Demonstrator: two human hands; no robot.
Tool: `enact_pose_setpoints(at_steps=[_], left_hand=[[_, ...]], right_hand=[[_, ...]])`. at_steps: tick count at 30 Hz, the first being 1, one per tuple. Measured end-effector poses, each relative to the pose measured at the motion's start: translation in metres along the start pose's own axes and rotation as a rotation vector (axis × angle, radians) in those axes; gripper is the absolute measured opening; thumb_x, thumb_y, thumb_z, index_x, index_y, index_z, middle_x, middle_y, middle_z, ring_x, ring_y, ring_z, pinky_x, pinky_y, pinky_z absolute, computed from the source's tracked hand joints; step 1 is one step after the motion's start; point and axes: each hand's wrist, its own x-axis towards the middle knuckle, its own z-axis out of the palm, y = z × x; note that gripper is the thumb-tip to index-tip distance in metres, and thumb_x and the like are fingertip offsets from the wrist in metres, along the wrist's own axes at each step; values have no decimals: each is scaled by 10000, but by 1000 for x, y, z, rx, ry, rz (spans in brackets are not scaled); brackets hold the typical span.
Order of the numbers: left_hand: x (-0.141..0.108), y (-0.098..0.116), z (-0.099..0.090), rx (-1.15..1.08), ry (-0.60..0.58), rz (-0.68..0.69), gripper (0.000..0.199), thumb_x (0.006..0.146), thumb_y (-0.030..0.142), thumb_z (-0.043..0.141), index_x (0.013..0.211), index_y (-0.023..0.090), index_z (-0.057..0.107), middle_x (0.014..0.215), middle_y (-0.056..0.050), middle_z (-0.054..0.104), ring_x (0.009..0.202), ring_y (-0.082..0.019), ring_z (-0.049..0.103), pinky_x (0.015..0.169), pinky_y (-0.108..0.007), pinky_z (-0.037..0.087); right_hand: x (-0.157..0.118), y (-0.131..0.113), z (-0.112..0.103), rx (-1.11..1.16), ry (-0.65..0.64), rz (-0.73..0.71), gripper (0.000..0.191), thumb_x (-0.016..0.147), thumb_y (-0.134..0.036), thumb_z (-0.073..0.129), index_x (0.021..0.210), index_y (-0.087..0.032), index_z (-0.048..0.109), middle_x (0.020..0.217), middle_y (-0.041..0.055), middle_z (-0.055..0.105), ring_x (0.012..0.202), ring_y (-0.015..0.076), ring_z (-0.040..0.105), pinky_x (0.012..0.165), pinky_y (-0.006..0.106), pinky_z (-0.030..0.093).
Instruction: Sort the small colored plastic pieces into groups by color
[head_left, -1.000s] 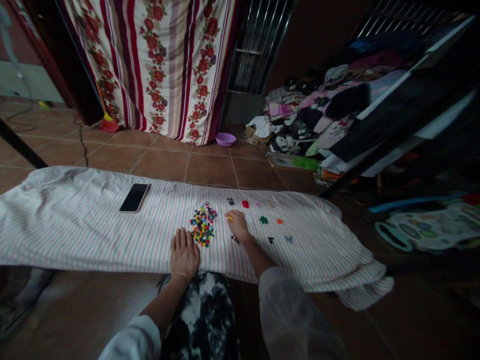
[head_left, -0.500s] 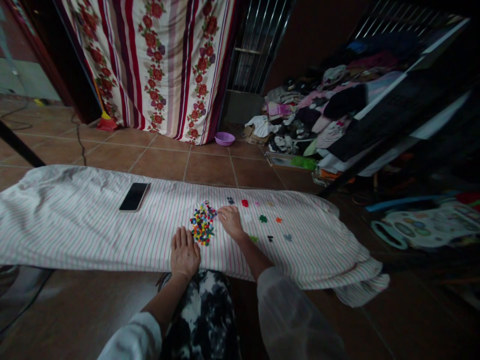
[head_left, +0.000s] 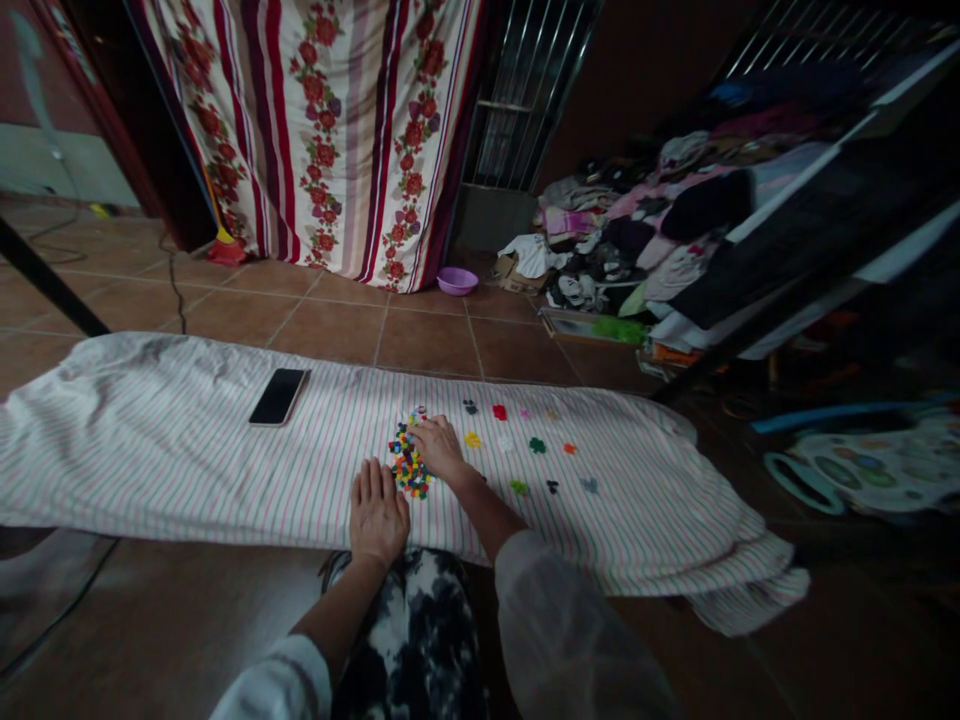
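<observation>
A mixed pile of tiny coloured pieces [head_left: 409, 478], like beads or small blocks, lies on the striped cloth [head_left: 187, 460]. Over the pile's upper right side is my right hand [head_left: 439, 447], fingers bent down and drawn together among the pieces; whatever they pinch is too small to make out. My left hand [head_left: 379, 515] rests flat on the cloth just left of the pile, fingers stretched out, holding nothing. Right of the pile, pieces sit in small single-colour groups, among them a red group [head_left: 499, 412], a yellow group [head_left: 472, 439], a dark green group [head_left: 537, 445] and an orange group [head_left: 570, 449].
A phone [head_left: 277, 397] lies on the cloth at the left. Beyond the cloth-covered surface, a purple basin [head_left: 457, 281] stands on the tiled floor before a flowered curtain [head_left: 345, 140]. Heaped clothes [head_left: 622, 230] fill the back right.
My right hand has shifted left onto the pile, uncovering the yellow group. My left hand stays flat in its place. The whole view has turned slightly.
</observation>
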Motion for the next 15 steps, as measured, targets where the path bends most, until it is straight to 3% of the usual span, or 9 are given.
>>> enact_pose_setpoints(at_steps=[7,15], left_hand=[[0,1,-1,11,-9,-14,518,887,265,356,1316,19,509,1437,-226,432,1384,-317,342,1125,-489,299],[-1,1,0,-16,-7,-24,527,884,271,355,1332,34,496,1443,-215,429,1400,-308,315,1129,-500,286]], right_hand=[[19,2,1,6,10,46,303,910,-159,472,1058,-288,703,1117,13,671,1081,184,468,943,300,304],[8,2,3,0,-7,41,318,919,-159,444,1011,-275,725,1042,29,694,1050,193,489,925,299,311]])
